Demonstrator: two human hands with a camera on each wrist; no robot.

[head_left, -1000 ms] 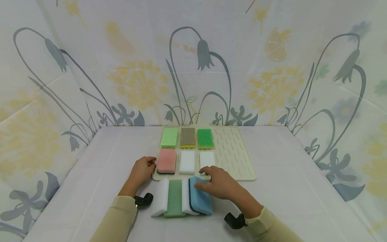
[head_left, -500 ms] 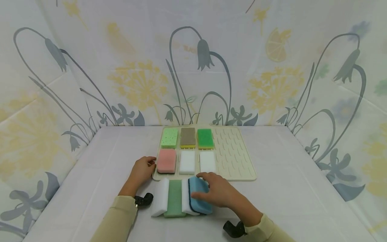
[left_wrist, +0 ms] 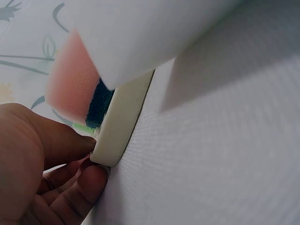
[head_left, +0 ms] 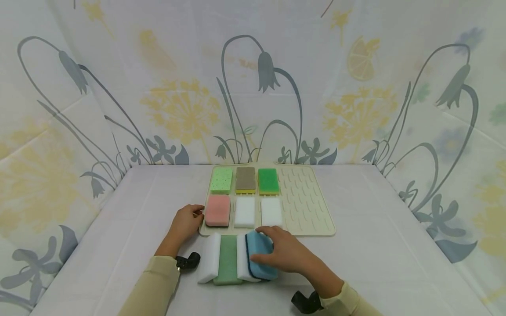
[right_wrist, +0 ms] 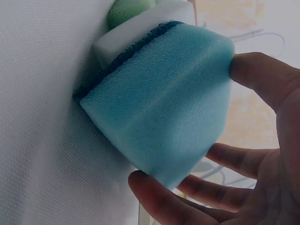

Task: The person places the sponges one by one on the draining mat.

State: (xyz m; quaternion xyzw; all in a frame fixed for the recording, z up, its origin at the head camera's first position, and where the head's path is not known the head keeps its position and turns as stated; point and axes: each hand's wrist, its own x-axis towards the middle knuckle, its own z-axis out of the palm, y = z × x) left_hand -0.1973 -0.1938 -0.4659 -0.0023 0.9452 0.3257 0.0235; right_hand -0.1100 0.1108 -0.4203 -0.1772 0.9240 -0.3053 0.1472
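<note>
The blue sponge (right_wrist: 173,103) tilts, its rough backing (right_wrist: 126,59) darker blue.

I saw from afar that the left sleeve (head_left: 148,285) and right sleeve (head_left: 349,300) were plain pale khaki. The left wrist camera (head_left: 191,260) and right wrist camera (head_left: 305,302) were black, rounded, elbow-shaped. Both hands (head_left: 287,250) were bare.
</note>
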